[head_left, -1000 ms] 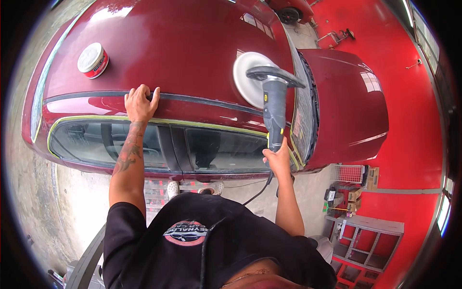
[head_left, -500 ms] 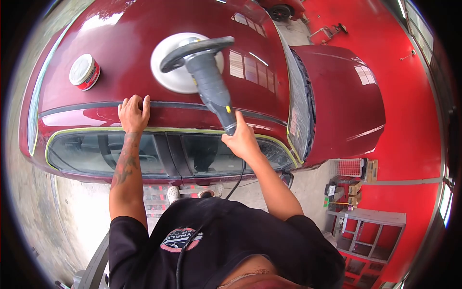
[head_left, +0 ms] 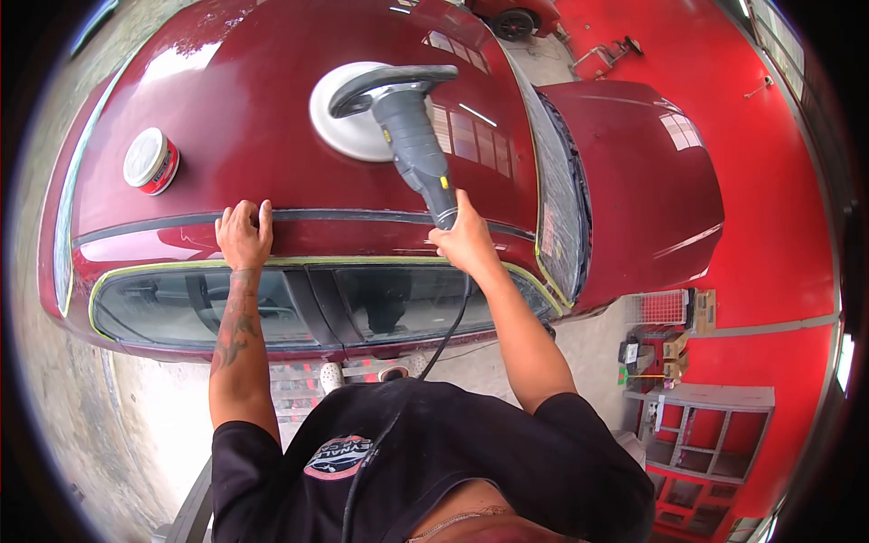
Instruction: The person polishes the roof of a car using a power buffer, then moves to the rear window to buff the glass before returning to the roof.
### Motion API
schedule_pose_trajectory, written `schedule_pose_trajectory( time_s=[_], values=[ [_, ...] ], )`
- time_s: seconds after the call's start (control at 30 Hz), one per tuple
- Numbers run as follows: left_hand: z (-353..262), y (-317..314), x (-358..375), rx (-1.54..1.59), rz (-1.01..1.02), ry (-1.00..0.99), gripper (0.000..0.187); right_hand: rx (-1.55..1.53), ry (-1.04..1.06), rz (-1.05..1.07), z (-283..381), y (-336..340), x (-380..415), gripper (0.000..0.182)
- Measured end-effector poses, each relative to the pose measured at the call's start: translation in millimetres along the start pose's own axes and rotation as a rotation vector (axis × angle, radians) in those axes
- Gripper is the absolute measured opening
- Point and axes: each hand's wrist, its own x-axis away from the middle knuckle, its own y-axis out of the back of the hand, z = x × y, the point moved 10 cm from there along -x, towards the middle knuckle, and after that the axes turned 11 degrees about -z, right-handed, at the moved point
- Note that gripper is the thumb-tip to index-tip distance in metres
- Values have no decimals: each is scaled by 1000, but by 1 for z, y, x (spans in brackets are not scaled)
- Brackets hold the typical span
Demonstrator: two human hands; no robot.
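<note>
My right hand (head_left: 466,237) is closed around the rear end of a grey and black car polisher (head_left: 412,145). The polisher's round white pad (head_left: 348,131) lies against the dark red car roof (head_left: 244,118). A black cord (head_left: 450,335) runs from the tool down over my shirt. My left hand (head_left: 243,235) rests on the near edge of the roof, beside the black roof trim (head_left: 362,215). Its thumb stands apart from the bent fingers, and nothing shows in it. Left of that hand sits a red tub with a white lid (head_left: 151,161), upright on the roof.
Green masking tape (head_left: 181,264) borders the side windows, and clear film covers the windshield (head_left: 554,181). A grey shelf unit (head_left: 711,434) and boxes (head_left: 677,348) stand at right. A side mirror is partly hidden behind my right arm. Another red car (head_left: 516,20) is at the top.
The polisher and my right hand have shifted to the right across the roof. My left hand stays at the roof edge, and the view has tilted slightly.
</note>
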Motion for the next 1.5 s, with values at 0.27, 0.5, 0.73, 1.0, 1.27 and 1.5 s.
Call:
schedule_pose_trajectory(
  time_s=[0.27, 0.5, 0.73, 1.0, 1.27, 1.5],
  values=[
    [1, 0, 1, -3, -14, -14, 38, -119, -117, -120, -39, 35, -18, 47],
    [4, -4, 2, -18, 30, -7, 37, -216, -189, -210, -100, 59, -41, 50],
    [6, -5, 3, -27, -4, -21, 39, -363, -305, -248, -148, 80, -47, 48],
    [5, -6, 2, -29, -7, -18, 38, -376, -327, -257, -153, 84, -56, 45],
    [-2, 0, -1, -11, 9, 4, 38, -293, -242, -205, -103, 62, -70, 44],
    [1, -2, -1, -5, 54, 45, 37, -142, -138, -139, -31, 20, -78, 47]
  ],
)
